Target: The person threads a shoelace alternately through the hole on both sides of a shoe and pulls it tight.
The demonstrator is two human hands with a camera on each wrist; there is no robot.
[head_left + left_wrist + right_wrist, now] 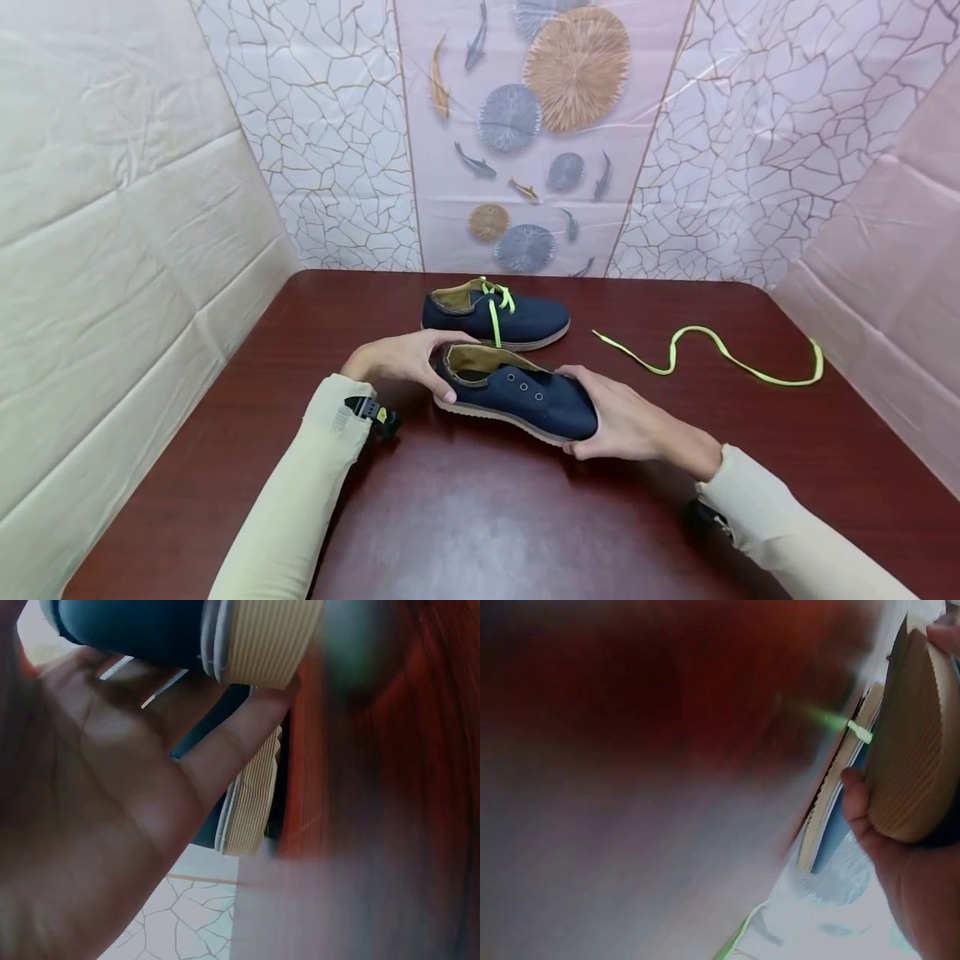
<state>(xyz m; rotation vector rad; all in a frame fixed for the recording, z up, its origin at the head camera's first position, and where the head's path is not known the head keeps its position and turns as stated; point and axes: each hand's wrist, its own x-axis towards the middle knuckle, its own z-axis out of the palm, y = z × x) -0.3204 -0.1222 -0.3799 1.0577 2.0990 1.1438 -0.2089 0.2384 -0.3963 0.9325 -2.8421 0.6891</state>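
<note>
Both hands hold a dark navy shoe (558, 404) without a lace, its row of eyelets showing and its tan lining visible at the opening. At the heel on the left, my left hand (405, 360) curls thumb and fingers around the back. My right hand (633, 421) grips the toe, thumb low at the front side. The right wrist view looks at the ribbed tan sole (915, 742), raised off the table. Just behind stands a matching shoe (543, 315) threaded with a neon yellow-green lace (494, 321).
A loose neon yellow-green shoelace (720, 346) lies in a wavy line on the right of the dark red-brown table (465, 525). Patterned sheeting (337, 142) covers the back, and pale panels (127, 250) rise along both sides.
</note>
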